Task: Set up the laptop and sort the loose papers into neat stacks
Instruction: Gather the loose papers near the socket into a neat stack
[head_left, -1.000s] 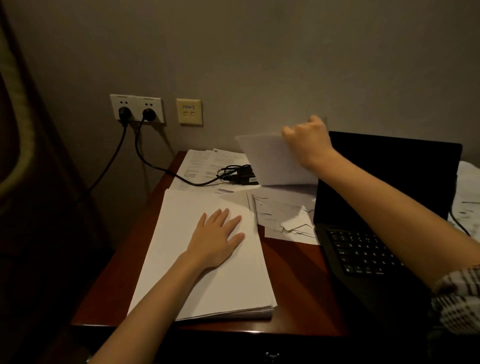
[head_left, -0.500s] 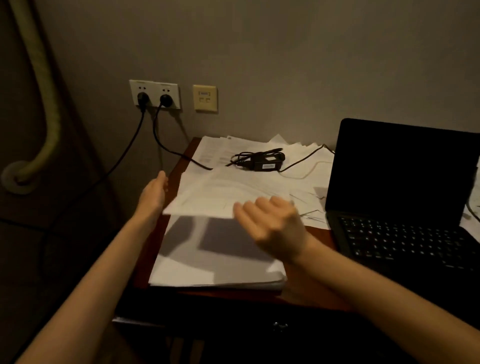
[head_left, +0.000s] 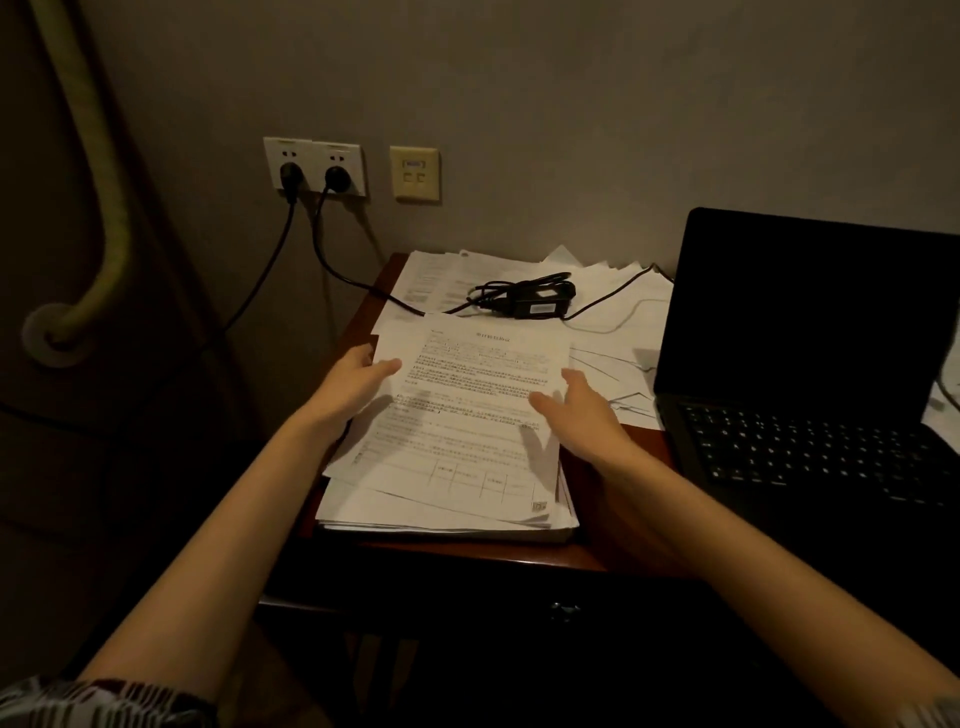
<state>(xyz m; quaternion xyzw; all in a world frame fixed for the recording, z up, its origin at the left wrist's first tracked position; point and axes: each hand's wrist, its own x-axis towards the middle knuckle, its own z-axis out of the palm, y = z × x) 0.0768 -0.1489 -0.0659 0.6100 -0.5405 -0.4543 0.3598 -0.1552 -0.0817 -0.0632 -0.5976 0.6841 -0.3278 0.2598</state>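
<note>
The printed sheet (head_left: 470, 395) that floated mid-air a moment ago is down on the paper stack (head_left: 447, 499) at the tabletop's (head_left: 582, 556) left front. Left hand (head_left: 358, 382) pinches its left edge; right hand (head_left: 582, 410), fingers relaxed, touches its right edge. Open laptop (head_left: 810, 395) stands right, screen dark.
</note>
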